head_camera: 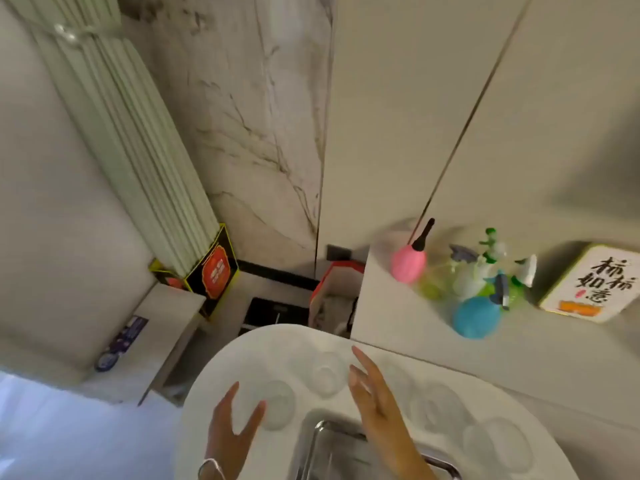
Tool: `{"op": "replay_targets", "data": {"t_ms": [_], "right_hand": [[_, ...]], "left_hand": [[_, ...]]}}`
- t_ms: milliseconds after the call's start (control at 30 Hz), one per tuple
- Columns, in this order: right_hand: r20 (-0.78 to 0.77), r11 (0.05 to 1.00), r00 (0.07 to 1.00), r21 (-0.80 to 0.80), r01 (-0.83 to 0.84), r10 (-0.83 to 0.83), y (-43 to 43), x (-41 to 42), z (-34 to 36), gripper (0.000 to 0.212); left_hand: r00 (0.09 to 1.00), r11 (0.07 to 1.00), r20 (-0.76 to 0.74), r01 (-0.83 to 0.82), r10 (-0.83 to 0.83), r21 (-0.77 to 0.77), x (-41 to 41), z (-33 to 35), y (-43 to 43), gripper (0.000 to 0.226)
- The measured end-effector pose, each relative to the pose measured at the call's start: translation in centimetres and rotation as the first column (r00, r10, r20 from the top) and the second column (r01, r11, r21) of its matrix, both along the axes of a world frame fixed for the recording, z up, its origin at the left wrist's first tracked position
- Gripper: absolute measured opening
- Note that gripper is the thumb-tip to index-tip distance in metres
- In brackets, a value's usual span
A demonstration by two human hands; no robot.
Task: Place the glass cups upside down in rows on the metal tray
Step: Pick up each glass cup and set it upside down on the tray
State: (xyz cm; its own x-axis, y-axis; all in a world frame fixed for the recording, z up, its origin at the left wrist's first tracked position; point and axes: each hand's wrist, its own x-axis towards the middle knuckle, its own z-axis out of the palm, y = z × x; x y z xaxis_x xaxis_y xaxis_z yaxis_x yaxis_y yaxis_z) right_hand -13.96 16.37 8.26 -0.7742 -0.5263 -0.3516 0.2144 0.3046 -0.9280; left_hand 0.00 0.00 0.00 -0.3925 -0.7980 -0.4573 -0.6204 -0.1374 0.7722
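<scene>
Several clear glass cups stand in an arc on a white round table (242, 348). One cup (277, 403) is just right of my left hand (232, 431), whose fingers are spread and hold nothing. Another cup (327, 374) stands just left of my right hand (377, 407), also open, its fingers reaching toward that cup without closing on it. More cups (436, 407) (498, 445) line the table's right side. The shiny metal tray (322, 445) lies at the bottom centre, partly hidden by my right forearm. The picture is blurred.
A ledge on the right carries a pink bulb blower (408, 261), spray bottles (485, 268), a blue ball-shaped bottle (476, 317) and a white tin (592, 282). On the floor beyond the table are a black-and-yellow box (211, 271) and a red bag (332, 296).
</scene>
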Motion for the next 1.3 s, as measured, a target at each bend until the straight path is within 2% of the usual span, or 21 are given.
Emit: {"op": "replay_targets", "data": {"t_ms": [67,167,233,300,333,433,633,733,833,867,933,1000,1067,1133,1200,1300], "right_hand": [[-0.068,0.994,0.992,0.050,-0.100,0.103,-1.0,0.8,-3.8,0.035],[-0.270,0.970,0.935,0.145,-0.195,0.228,-1.2,0.9,-9.9,0.039],[-0.476,0.909,0.788,0.334,-0.249,0.391,-0.9,0.7,-13.4,0.040],[-0.552,0.835,0.645,0.477,-0.274,0.528,-0.9,0.1,-16.1,0.047],[-0.561,0.820,0.619,0.503,-0.272,0.550,-1.0,-0.2,-17.1,0.054],[-0.608,0.819,0.564,0.511,-0.262,0.560,-1.4,-0.6,-19.2,0.056],[-0.702,0.893,0.554,0.387,-0.230,0.447,-1.3,-0.3,-21.1,0.042],[-0.736,0.909,0.534,0.351,-0.225,0.416,-1.3,-0.3,-21.3,0.039],[-0.745,0.908,0.519,0.345,-0.238,0.419,-1.0,0.1,-20.6,0.040],[-0.745,0.915,0.530,0.323,-0.243,0.404,-0.8,0.5,-20.1,0.042],[-0.731,0.956,0.619,0.172,-0.239,0.286,-0.2,1.7,-18.9,0.044],[-0.678,0.971,0.717,-0.016,-0.237,0.164,0.8,3.2,-17.7,0.044],[-0.551,0.955,0.822,-0.143,-0.261,0.142,1.9,4.6,-16.4,0.048],[-0.343,0.928,0.922,-0.251,-0.275,0.180,3.0,5.6,-15.1,0.058],[-0.171,0.909,0.967,-0.341,-0.239,0.190,4.2,6.3,-14.2,0.059],[-0.070,0.900,0.992,-0.417,-0.128,0.108,6.6,6.4,-12.9,0.052]], "left_hand": [[0.983,0.982,-0.022,0.183,-0.184,-0.037,-0.6,-2.4,0.5,0.081],[0.927,0.919,-0.046,0.362,-0.373,-0.158,-1.2,-6.4,0.7,0.098],[0.892,0.853,0.012,0.435,-0.451,-0.289,-1.3,-8.3,0.7,0.097],[0.868,0.797,0.050,0.475,-0.494,-0.372,-1.6,-9.4,-0.1,0.092],[0.861,0.778,0.063,0.485,-0.505,-0.399,-1.7,-9.6,-0.5,0.091],[0.840,0.703,0.117,0.512,-0.530,-0.494,-1.8,-10.2,-1.2,0.095],[0.846,0.617,0.100,0.457,-0.523,-0.641,-2.0,-11.2,-1.5,0.091],[0.853,0.599,0.073,0.421,-0.516,-0.682,-2.0,-11.7,-1.6,0.088],[0.865,0.631,0.011,0.374,-0.501,-0.679,-1.6,-11.7,-1.5,0.088],[0.875,0.666,-0.047,0.332,-0.483,-0.668,-1.3,-11.4,-1.4,0.088],[0.876,0.762,-0.233,0.205,-0.423,-0.614,-0.5,-10.5,-1.2,0.086],[0.810,0.836,-0.450,0.087,-0.376,-0.542,0.1,-9.0,-0.3,0.074],[0.720,0.883,-0.607,0.017,-0.337,-0.469,0.6,-7.2,1.3,0.057],[0.656,0.933,-0.695,0.039,-0.293,-0.357,0.8,-6.0,3.3,0.049],[0.622,0.964,-0.736,0.147,-0.265,-0.223,0.9,-5.4,5.7,0.048],[0.573,0.941,-0.764,0.315,-0.295,-0.127,0.7,-5.2,8.7,0.056]]}}
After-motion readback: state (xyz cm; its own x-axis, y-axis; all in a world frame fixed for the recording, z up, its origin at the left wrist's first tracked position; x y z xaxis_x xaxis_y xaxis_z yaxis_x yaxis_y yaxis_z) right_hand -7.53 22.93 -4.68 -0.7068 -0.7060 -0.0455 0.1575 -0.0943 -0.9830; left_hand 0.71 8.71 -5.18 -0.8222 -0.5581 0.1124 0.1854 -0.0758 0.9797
